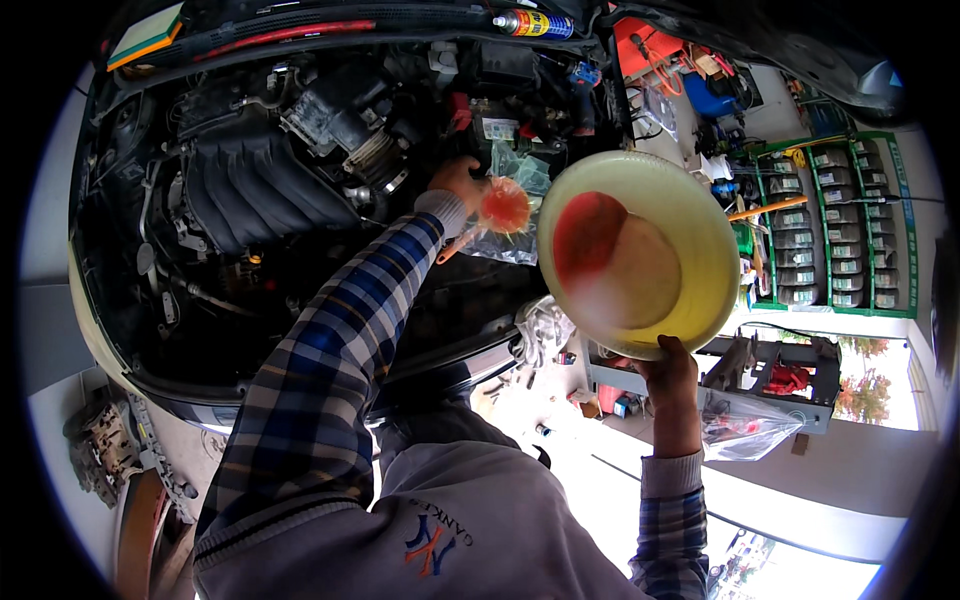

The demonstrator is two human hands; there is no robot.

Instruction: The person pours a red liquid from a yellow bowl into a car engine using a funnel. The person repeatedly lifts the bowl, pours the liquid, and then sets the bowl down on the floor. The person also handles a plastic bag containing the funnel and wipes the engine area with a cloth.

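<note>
My left hand [459, 185] is closed over the right part of the engine bay. Against its fingers is a round red thing with a pale, frayed rim [505, 206], brush-like in look; how the fingers grip it is partly hidden. An orange stick-like piece [456, 245] juts out below the wrist. My right hand [668, 368] grips the near rim of a pale yellow-green plastic basin [708, 292], held tilted beside the engine bay. Inside the basin is a blurred red patch. Clear plastic sheeting [515, 170] lies behind the red thing, beside the battery [499, 125].
The black ribbed engine cover [255, 190] lies left of my left arm. A spray can [533, 23] and a blue-black power tool [584, 85] rest at the far side. Green shelving with several black boxes [797, 240] and a grey bench [630, 375] stand to the right.
</note>
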